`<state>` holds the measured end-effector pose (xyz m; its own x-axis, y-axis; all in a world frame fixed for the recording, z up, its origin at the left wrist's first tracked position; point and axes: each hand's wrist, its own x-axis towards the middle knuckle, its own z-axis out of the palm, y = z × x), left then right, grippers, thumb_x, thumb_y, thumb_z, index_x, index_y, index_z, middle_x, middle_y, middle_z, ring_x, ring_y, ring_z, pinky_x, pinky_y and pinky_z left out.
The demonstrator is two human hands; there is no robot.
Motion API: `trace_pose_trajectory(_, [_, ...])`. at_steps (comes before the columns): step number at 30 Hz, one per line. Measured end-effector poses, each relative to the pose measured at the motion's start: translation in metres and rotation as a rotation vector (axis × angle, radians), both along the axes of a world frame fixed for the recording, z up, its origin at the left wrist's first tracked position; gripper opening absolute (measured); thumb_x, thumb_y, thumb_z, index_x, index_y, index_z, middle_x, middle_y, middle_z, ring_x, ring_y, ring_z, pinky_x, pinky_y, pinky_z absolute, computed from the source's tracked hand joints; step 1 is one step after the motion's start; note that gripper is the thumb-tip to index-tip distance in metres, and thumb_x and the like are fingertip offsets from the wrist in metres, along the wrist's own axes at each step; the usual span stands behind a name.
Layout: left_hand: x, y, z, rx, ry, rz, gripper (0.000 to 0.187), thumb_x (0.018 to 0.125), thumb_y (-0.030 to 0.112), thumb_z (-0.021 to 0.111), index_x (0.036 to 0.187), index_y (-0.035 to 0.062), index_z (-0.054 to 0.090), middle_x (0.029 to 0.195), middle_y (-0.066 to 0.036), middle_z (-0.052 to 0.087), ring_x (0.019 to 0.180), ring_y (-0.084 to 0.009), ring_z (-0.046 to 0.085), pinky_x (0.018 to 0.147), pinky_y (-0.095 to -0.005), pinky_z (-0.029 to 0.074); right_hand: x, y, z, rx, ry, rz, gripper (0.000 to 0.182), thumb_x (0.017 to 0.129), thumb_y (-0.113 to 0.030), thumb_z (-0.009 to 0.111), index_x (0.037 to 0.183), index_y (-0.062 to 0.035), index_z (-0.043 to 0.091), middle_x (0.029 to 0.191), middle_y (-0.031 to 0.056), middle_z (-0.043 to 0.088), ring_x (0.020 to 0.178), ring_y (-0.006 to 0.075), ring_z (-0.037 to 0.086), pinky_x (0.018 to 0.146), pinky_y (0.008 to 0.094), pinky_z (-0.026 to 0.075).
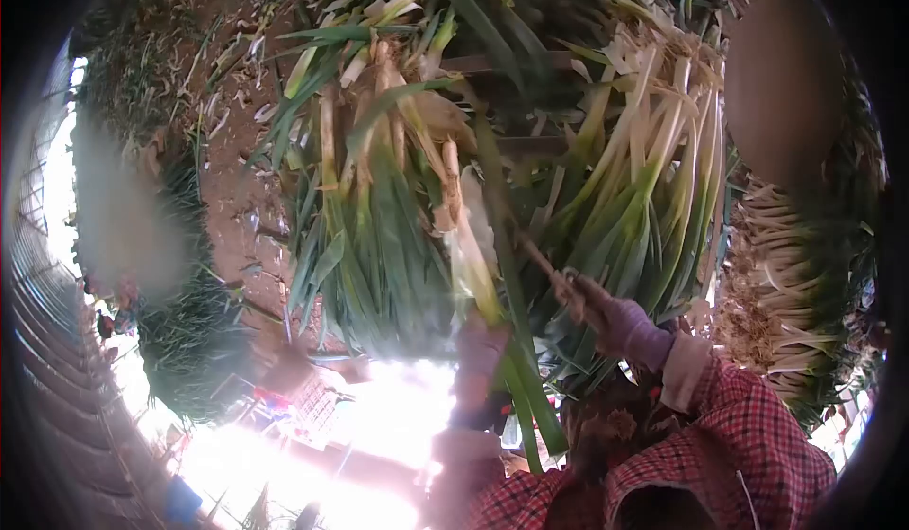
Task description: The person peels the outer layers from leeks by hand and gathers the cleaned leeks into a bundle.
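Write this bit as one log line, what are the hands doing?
left hand: gripping leek stalk | right hand: gloved, pinching thin strip | around: leek pile, trimmed leek stack, soil ground

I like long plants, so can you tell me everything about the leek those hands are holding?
The leek is one long stalk, pale whitish-yellow near the top of the picture and dark green with flat leaves lower down. It slants across the middle. The left hand, in a purple glove, grips it where pale meets green. The right hand, also gloved, holds a thin strip that looks peeled from it. Heaps of other leeks lie behind.
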<state>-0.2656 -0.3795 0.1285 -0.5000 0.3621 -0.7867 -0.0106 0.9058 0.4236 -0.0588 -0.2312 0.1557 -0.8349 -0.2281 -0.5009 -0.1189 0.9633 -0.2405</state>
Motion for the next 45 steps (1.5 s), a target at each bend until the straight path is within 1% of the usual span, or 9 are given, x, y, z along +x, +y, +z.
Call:
trace_pose_trajectory(4, [-0.001, 0.01, -0.003, -0.125, -0.047, 0.068, 0.054, 0.072, 0.02, 0.071, 0.122, 0.0065, 0.054, 0.098, -0.016, 0.066, 0.087, -0.0295, 0.066, 0.08, -0.0387, 0.052, 0.038, -0.045, -0.05, -0.789, 0.166, -0.57, 0.085, 0.084, -0.032, 0.064, 0.152, -0.0116, 0.018, 0.134, 0.008, 0.054, 0.105, 0.0218, 0.063, 0.074, 0.0309, 0.056])
trace_pose_trajectory(7, [0.002, 0.004, 0.0, 0.009, -0.088, 0.108, 0.068, 0.071, 0.017, 0.071, 0.132, 0.0069, 0.044, 0.1, -0.016, 0.065, 0.087, -0.0268, 0.066, 0.076, -0.0368, 0.053, -0.025, 0.002, -0.013, -0.773, -0.27, -0.937, 0.095, 0.077, -0.025, 0.073, 0.152, -0.0113, 0.016, 0.132, 0.0127, 0.055, 0.1, 0.0255, 0.066, 0.076, 0.034, 0.055])
trace_pose_trajectory(10, [0.004, -0.023, -0.021, 0.13, -0.111, 0.114, 0.086, 0.07, 0.015, 0.072, 0.144, 0.0056, 0.029, 0.101, -0.017, 0.063, 0.087, -0.0248, 0.065, 0.072, -0.0351, 0.054, -0.051, -0.004, 0.013, -0.718, -0.376, -0.761, 0.082, 0.082, -0.01, 0.066, 0.151, -0.0164, 0.022, 0.126, 0.0159, 0.058, 0.094, 0.0263, 0.067, 0.077, 0.036, 0.056])
trace_pose_trajectory(12, [0.003, -0.016, -0.007, 0.115, -0.225, 0.243, 0.088, 0.07, 0.014, 0.07, 0.146, 0.0058, 0.027, 0.099, -0.015, 0.063, 0.085, -0.0224, 0.064, 0.07, -0.0338, 0.053, -0.049, -0.016, -0.019, -0.857, 0.203, -0.822, 0.083, 0.08, -0.01, 0.066, 0.15, -0.0224, 0.023, 0.12, 0.0154, 0.061, 0.094, 0.0282, 0.067, 0.078, 0.0385, 0.055])
trace_pose_trajectory(14, [0.003, -0.014, 0.015, 0.134, -0.284, 0.249, 0.086, 0.07, 0.012, 0.069, 0.145, 0.006, 0.028, 0.098, -0.013, 0.062, 0.082, -0.0209, 0.064, 0.068, -0.0333, 0.053, -0.048, -0.025, -0.038, -0.859, 0.223, -0.952, 0.085, 0.079, -0.013, 0.065, 0.151, -0.0261, 0.021, 0.111, 0.0158, 0.064, 0.09, 0.0315, 0.067, 0.075, 0.0411, 0.055])
trace_pose_trajectory(16, [0.0, -0.005, 0.007, 0.188, -0.301, 0.265, 0.083, 0.07, 0.01, 0.068, 0.144, 0.0056, 0.03, 0.097, -0.012, 0.062, 0.079, -0.0199, 0.063, 0.065, -0.0326, 0.053, -0.087, 0.017, -0.048, -0.699, -0.288, -1.098, 0.087, 0.08, -0.019, 0.062, 0.152, -0.0274, 0.015, 0.099, 0.0172, 0.068, 0.083, 0.0362, 0.067, 0.071, 0.0438, 0.054])
trace_pose_trajectory(38, [0.026, -0.059, -0.003, 0.096, -0.624, 0.545, 0.051, 0.072, 0.008, 0.068, 0.119, 0.0024, 0.05, 0.08, -0.008, 0.063, 0.064, -0.0199, 0.062, 0.056, -0.0311, 0.052, -0.103, 0.018, -0.071, -0.677, -0.166, -1.176, 0.087, 0.074, -0.014, 0.066, 0.15, -0.0207, 0.024, 0.094, 0.0173, 0.067, 0.081, 0.0375, 0.067, 0.067, 0.0446, 0.053])
trace_pose_trajectory(42, [0.024, -0.053, 0.006, 0.049, -0.642, 0.523, 0.043, 0.073, 0.007, 0.067, 0.113, 0.0018, 0.052, 0.08, -0.009, 0.064, 0.069, -0.0194, 0.063, 0.061, -0.032, 0.053, -0.091, -0.005, -0.084, -0.428, 0.041, -0.63, 0.075, 0.086, -0.02, 0.058, 0.151, -0.0237, 0.02, 0.119, 0.0143, 0.062, 0.081, 0.0353, 0.069, 0.067, 0.0401, 0.057])
trace_pose_trajectory(45, [0.038, -0.052, 0.004, 0.088, -0.605, 0.536, 0.041, 0.072, 0.007, 0.067, 0.11, 0.0021, 0.053, 0.08, -0.008, 0.064, 0.071, -0.019, 0.064, 0.064, -0.0312, 0.052, -0.092, 0.005, -0.104, -0.425, 0.222, -0.716, 0.075, 0.085, -0.018, 0.058, 0.151, -0.0236, 0.022, 0.128, 0.0141, 0.056, 0.089, 0.0327, 0.067, 0.067, 0.0422, 0.056])
